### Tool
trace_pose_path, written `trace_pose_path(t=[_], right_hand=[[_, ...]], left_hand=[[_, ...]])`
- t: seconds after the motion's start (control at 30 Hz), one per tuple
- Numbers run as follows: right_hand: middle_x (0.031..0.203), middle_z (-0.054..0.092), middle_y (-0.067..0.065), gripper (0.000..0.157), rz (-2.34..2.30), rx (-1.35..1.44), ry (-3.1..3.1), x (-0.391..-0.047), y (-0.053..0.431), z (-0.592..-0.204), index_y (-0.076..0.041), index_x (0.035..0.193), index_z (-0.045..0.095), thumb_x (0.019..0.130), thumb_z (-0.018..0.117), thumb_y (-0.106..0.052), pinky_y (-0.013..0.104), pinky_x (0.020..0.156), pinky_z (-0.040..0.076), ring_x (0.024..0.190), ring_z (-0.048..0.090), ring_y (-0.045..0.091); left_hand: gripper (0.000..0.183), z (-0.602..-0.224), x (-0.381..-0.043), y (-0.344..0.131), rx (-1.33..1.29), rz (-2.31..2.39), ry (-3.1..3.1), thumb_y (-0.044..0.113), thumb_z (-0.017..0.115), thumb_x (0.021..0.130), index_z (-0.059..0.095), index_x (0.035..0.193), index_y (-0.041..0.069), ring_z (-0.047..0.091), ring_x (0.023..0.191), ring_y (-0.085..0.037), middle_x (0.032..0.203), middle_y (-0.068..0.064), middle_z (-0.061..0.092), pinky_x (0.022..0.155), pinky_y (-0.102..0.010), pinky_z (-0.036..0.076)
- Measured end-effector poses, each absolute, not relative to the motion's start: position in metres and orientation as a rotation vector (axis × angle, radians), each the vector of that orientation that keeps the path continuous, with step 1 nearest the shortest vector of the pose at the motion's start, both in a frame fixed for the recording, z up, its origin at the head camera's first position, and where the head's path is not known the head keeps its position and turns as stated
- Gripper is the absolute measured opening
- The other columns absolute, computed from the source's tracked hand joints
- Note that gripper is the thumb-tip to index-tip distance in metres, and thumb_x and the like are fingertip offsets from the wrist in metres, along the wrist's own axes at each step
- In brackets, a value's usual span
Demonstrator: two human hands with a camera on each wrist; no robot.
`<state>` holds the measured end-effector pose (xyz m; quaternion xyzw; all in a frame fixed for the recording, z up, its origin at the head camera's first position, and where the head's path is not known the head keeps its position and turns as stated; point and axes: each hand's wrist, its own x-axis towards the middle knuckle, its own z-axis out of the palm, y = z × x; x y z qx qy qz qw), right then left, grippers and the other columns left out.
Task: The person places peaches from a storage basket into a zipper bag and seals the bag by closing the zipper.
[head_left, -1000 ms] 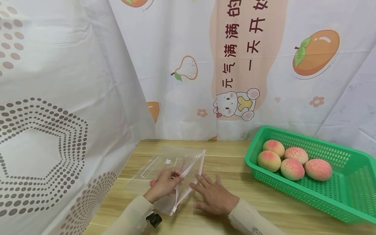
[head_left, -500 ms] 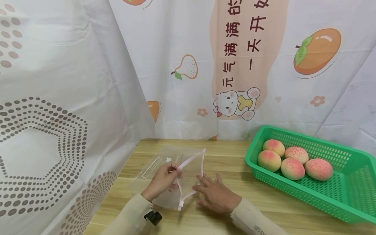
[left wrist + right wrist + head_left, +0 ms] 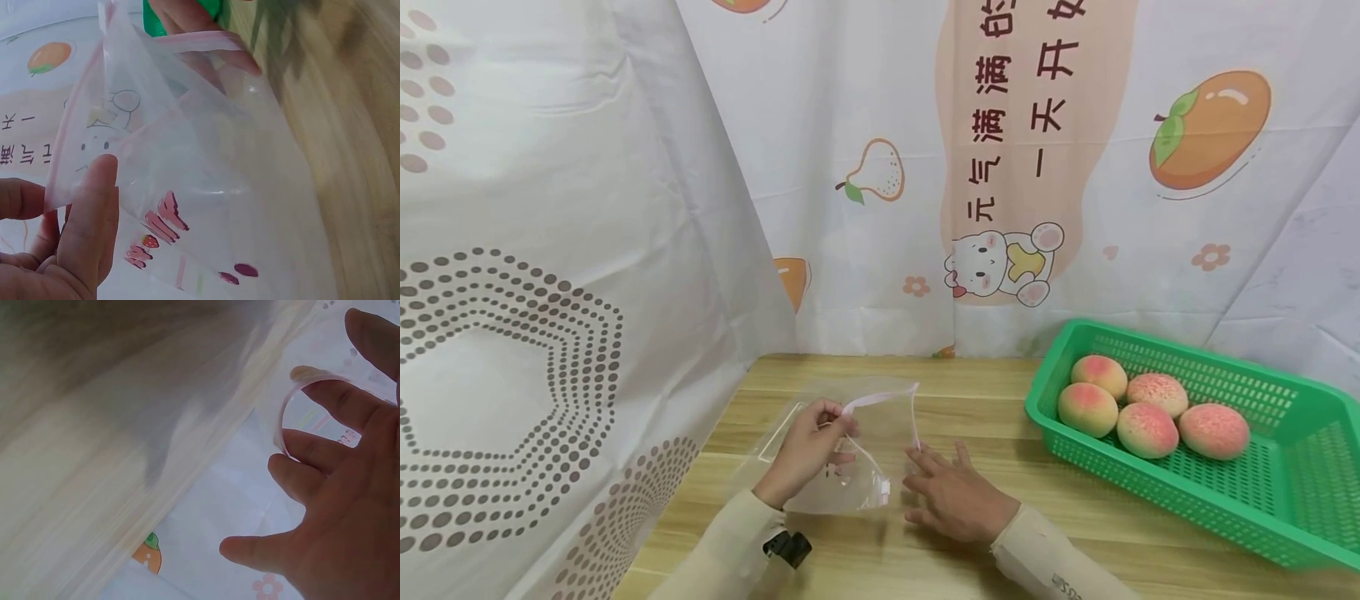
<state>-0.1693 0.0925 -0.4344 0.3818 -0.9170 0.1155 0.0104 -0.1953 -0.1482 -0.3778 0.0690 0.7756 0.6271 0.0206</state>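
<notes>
A clear plastic zipper bag [image 3: 827, 496] with a pale pink zip edge lies over the wooden table, its mouth facing right and gaping. My left hand [image 3: 805, 446] pinches the upper edge of the mouth between thumb and fingers, lifting it off the lower edge. The slider [image 3: 883, 490] sits at the near corner. My right hand [image 3: 961, 500] has its fingers spread, with fingertips at the lower edge of the mouth. Pink lettering [image 3: 165, 219] shows on the bag in the left wrist view. In the right wrist view, the rim curves around some fingertips of the right hand [image 3: 337, 500].
A green perforated basket [image 3: 1150, 492] stands on the right side of the table [image 3: 985, 400]. Several peaches [image 3: 1147, 432] are grouped in its left part. A white printed curtain [image 3: 865, 267] hangs behind the table, and another cloth [image 3: 647, 333] hangs at the left.
My left hand has moved up and away with the bag's upper edge, widening the mouth. The near corner with the slider has swung right and away. The right hand has shifted slightly right.
</notes>
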Motion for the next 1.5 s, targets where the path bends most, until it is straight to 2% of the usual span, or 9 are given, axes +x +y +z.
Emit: trace_pose_path(t=[0.27, 0.57, 1.0, 1.3, 1.5], right_hand=[[0.152, 0.04, 0.022, 0.049, 0.355, 1.152, -2.929, -0.169, 0.097, -0.433, -0.005, 0.129, 0.064, 0.097, 0.063, -0.043, 0.077, 0.105, 0.023, 0.141, 0.037, 0.037], [0.152, 0.04, 0.023, 0.056, 0.386, 1.087, -2.991, -0.167, 0.102, -0.431, -0.001, 0.133, 0.059, 0.096, 0.065, -0.043, 0.079, 0.104, 0.022, 0.141, 0.037, 0.038], [0.15, 0.044, 0.021, 0.054, 0.465, 1.0, -3.015, -0.166, 0.114, -0.429, -0.001, 0.131, 0.059, 0.095, 0.067, -0.04, 0.08, 0.103, 0.022, 0.14, 0.039, 0.036], [0.153, 0.04, 0.021, 0.06, 0.439, 1.014, -3.007, -0.166, 0.114, -0.428, 0.002, 0.133, 0.058, 0.094, 0.069, -0.042, 0.079, 0.103, 0.023, 0.14, 0.039, 0.037], [0.154, 0.039, 0.021, 0.058, 0.428, 1.028, -2.996, -0.166, 0.113, -0.427, 0.0, 0.132, 0.059, 0.094, 0.068, -0.042, 0.079, 0.103, 0.024, 0.141, 0.038, 0.037]], left_hand=[[0.01, -0.376, -0.199, -0.15, 0.214, 2.027, 2.455, 0.004, 0.052, 0.103, 0.054, 0.103, -0.005, 0.065, 0.08, -0.018, 0.094, -0.019, 0.062, 0.07, -0.033, 0.062], [0.012, -0.368, -0.199, -0.153, 0.22, 2.062, 2.546, 0.006, 0.054, 0.103, 0.054, 0.106, -0.006, 0.063, 0.08, -0.019, 0.093, -0.016, 0.059, 0.072, -0.032, 0.061], [0.011, -0.366, -0.198, -0.154, 0.225, 2.073, 2.579, 0.003, 0.056, 0.102, 0.055, 0.104, -0.007, 0.061, 0.076, -0.018, 0.089, -0.014, 0.057, 0.071, -0.03, 0.061], [0.014, -0.363, -0.2, -0.155, 0.237, 1.983, 2.57, 0.006, 0.058, 0.101, 0.06, 0.103, -0.008, 0.061, 0.077, -0.017, 0.087, -0.012, 0.061, 0.068, -0.028, 0.061], [0.012, -0.364, -0.201, -0.155, 0.253, 1.918, 2.63, 0.005, 0.06, 0.1, 0.063, 0.1, -0.007, 0.062, 0.076, -0.016, 0.087, -0.011, 0.065, 0.068, -0.025, 0.058]])
